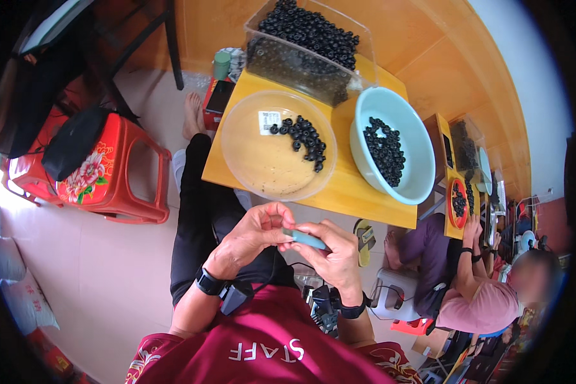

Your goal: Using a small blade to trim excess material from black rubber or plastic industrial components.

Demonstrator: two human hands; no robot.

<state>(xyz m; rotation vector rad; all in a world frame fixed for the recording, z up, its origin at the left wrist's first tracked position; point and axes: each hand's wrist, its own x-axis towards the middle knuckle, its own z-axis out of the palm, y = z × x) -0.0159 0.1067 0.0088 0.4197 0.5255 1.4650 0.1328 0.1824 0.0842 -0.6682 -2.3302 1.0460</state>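
Note:
Over my lap, my right hand [336, 253] is closed around a small tool with a pale blue-green handle [308, 239]. Against the tool's other end, the thumb and fingers of my left hand [253, 232] are pinched together. Whatever those left fingers grip is hidden. Just beyond my hands, a round clear plastic basin [249, 169] stands on the yellow table [371, 212], with a cluster of black ring-shaped parts [308, 137] inside. To its right, a light blue basin [420, 168] contains more black rings [384, 150].
A clear bin [281, 72] heaped with black rings stands at the table's far side. Left are a red stool [118, 160] bearing a black bag [77, 142], and a green cup [222, 64]. A co-worker [480, 301] sits right, near a yellow slipper [365, 242].

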